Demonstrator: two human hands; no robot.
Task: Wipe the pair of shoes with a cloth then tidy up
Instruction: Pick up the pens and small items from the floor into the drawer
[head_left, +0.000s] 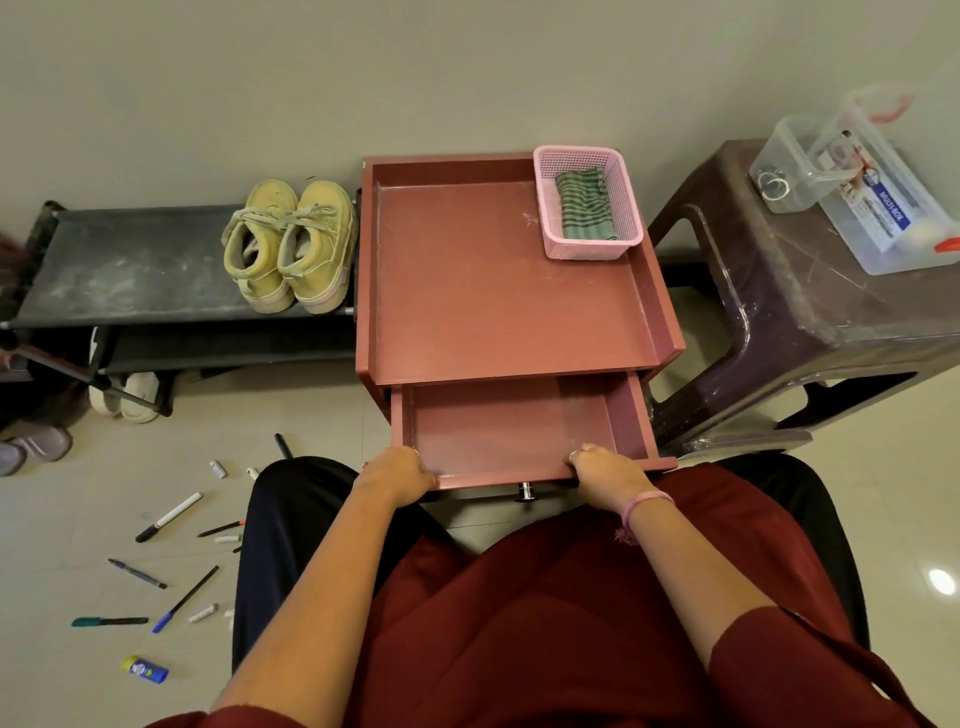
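— Where are my hands?

— At the lower middle of the frame. My left hand (397, 475) and right hand (608, 470) each curl their fingers over the front edge of the pulled-out drawer (511, 421), gripping it.

— And the shoes?

— The pair of shoes (288, 244) stands side by side on the black rack (130, 265), left of centre, just beside the red cabinet (498, 291).

— The cloth?

— Folded green striped cloth (584, 205) lies in the pink basket (628, 208), upper right corner of the cabinet top. Pens (169, 517) lie scattered at lower left.
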